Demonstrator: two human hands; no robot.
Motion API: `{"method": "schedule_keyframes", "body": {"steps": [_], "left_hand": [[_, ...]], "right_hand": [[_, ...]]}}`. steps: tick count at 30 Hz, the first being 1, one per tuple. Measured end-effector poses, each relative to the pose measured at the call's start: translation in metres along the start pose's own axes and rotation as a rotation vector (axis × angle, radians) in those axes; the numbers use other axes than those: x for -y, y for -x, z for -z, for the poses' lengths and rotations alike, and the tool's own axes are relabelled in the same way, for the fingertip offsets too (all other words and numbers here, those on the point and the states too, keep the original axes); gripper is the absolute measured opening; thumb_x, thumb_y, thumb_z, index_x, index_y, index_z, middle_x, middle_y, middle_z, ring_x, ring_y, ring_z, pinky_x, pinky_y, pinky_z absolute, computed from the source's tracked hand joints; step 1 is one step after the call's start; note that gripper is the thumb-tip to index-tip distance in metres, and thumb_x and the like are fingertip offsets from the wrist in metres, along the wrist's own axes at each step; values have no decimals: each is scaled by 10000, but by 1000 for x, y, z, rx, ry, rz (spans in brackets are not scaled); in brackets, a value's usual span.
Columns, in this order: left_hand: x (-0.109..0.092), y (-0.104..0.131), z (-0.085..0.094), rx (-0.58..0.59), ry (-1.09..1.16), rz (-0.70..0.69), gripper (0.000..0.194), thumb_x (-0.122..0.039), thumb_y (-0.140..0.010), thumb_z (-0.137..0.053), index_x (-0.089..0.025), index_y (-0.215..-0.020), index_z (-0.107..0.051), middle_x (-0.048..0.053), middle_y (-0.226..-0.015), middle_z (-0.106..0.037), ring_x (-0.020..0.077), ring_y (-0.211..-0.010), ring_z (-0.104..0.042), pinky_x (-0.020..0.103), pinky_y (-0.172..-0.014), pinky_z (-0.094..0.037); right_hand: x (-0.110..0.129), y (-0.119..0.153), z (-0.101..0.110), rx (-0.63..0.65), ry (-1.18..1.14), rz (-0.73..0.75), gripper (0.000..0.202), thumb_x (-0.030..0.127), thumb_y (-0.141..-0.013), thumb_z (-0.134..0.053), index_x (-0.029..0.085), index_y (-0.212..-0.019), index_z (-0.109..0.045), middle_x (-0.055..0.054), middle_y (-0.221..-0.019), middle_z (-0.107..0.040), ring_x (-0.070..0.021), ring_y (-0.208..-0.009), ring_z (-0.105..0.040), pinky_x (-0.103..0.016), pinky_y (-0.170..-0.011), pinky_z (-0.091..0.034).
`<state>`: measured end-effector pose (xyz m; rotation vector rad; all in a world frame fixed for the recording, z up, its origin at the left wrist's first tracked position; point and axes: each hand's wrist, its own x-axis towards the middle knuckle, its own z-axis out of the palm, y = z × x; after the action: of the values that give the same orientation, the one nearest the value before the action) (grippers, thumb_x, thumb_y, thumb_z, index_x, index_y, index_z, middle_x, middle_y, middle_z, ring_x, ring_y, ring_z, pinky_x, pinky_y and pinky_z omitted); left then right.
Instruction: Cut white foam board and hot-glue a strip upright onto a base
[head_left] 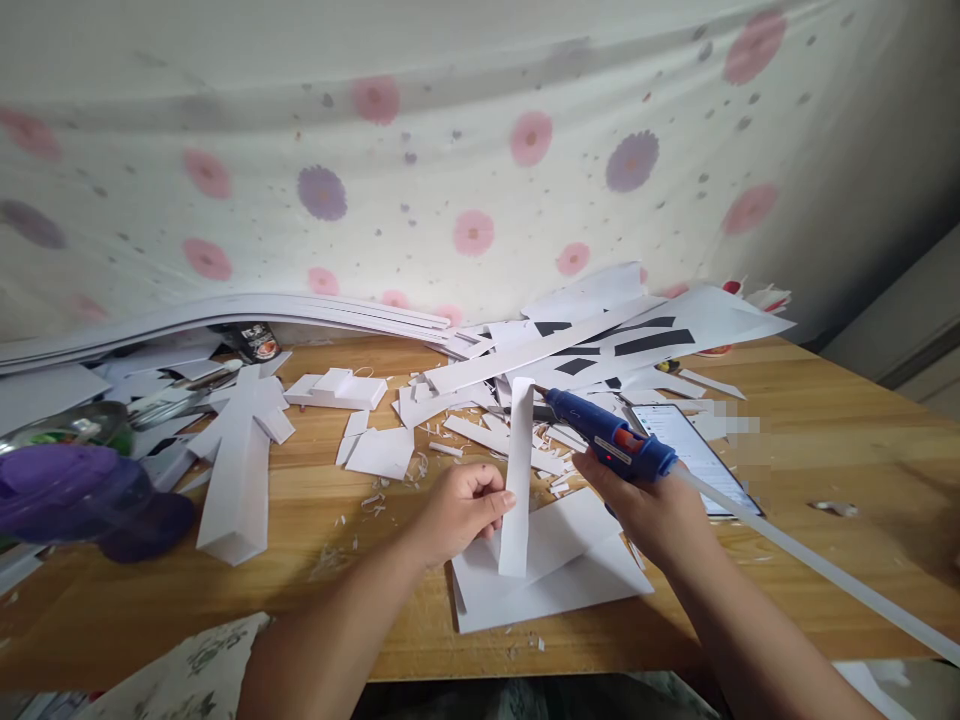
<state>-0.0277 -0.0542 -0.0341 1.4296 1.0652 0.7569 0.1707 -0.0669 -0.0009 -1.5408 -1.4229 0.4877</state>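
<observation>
Two hands work together over the tabletop [787,420]: the left hand [457,510] pinches a white strip [517,480] upright on a folded white sheet [555,575], while the right hand [660,510] is wrapped around a blue glue gun [611,435], nozzle at the strip's top. Gluing seems in hand; it calls for a steady strip and a thin bead along the edge.

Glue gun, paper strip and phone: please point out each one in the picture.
glue gun [611,440], head view, on its blue body.
paper strip [518,480], head view, on its middle, above the left hand's fingers.
phone [694,450], head view, on its screen.
</observation>
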Motion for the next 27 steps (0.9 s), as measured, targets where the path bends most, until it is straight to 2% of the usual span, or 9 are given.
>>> {"method": "schedule_keyframes", "body": {"steps": [7,11,17,27], "left_hand": [[1,-1,0,-14,7,9,282,-399,-729,-595,-176,-609,-471,-31,-527,-519,81,-450,-462,206,-461,-339],[3,-2,0,-24,21,5,285,-391,-734,-600,-176,-604,-465,-29,-526,-528,78,-438,-465,198,-447,-332],[3,-1,0,-46,42,14,287,-396,-716,-617,-175,-601,-474,-29,-507,-527,77,-424,-462,192,-433,-339],[1,-2,0,-51,52,7,290,-399,-711,-620,-174,-598,-476,-27,-506,-533,76,-428,-471,190,-436,-350]], "right_hand": [[-9,1,0,26,27,85,147,373,-719,-619,240,-678,-571,-13,-564,-559,-229,-623,-585,-327,-497,-405],[-14,4,0,41,35,121,178,386,-717,-618,240,-653,-539,-1,-547,-536,-203,-567,-549,-326,-498,-398],[-10,10,2,44,30,88,201,391,-732,-605,240,-639,-510,4,-569,-537,-165,-517,-488,-324,-505,-394],[-7,13,4,61,75,129,225,391,-731,-599,234,-615,-487,21,-559,-512,-151,-519,-474,-310,-527,-396]]}}
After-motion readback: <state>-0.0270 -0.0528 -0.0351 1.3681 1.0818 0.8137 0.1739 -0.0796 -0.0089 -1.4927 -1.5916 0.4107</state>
